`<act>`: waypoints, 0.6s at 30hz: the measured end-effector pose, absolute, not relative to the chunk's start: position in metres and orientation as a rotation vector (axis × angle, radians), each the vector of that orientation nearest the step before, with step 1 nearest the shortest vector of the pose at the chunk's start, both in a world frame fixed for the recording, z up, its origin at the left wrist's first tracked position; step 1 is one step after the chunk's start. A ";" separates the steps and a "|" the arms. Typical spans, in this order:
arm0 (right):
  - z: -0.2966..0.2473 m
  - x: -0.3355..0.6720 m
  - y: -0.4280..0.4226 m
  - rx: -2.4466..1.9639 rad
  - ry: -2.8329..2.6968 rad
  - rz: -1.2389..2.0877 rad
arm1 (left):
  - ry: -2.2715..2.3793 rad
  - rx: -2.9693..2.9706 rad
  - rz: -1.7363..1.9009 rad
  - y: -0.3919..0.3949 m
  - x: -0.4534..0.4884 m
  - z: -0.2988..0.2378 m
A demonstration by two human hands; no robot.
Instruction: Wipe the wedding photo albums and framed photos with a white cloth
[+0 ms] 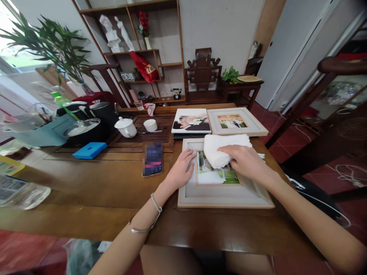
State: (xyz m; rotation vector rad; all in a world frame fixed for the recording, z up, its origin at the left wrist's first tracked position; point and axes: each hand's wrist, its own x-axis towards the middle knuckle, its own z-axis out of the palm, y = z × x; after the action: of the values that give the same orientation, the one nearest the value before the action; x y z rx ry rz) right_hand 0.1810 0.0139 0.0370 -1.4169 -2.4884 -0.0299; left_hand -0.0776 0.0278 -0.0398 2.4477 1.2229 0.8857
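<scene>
A framed photo (223,196) with a wide pale border lies flat on the wooden table in front of me. My left hand (182,168) rests on the left side of its border, fingers stretched out and holding nothing. In my right hand (248,161) is a folded white cloth (214,148), pressed onto the upper part of the picture. Cloth and hand hide much of the photo; some green and white areas show below them. Just beyond the frame lie a white-edged photo panel (191,121) and a second framed photo (252,121).
Left of the frame lies a phone (153,159). A white lidded teapot (125,126) and small white cup (150,125) stand on the tea tray. Further left are a blue box (90,150), a dark pot (83,133) and a light-blue bin (43,131). A dark wooden chair (309,95) stands right.
</scene>
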 end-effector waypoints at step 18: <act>0.053 0.171 -0.003 -1.304 -2.748 0.093 | 1.224 2.437 0.874 0.028 -0.077 -0.039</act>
State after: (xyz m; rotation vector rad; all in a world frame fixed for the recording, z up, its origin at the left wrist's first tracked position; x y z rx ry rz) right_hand 0.1708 -0.0028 0.0525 -1.3042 -2.7477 0.0934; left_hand -0.0772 0.0278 -0.0388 2.4369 1.2240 0.8737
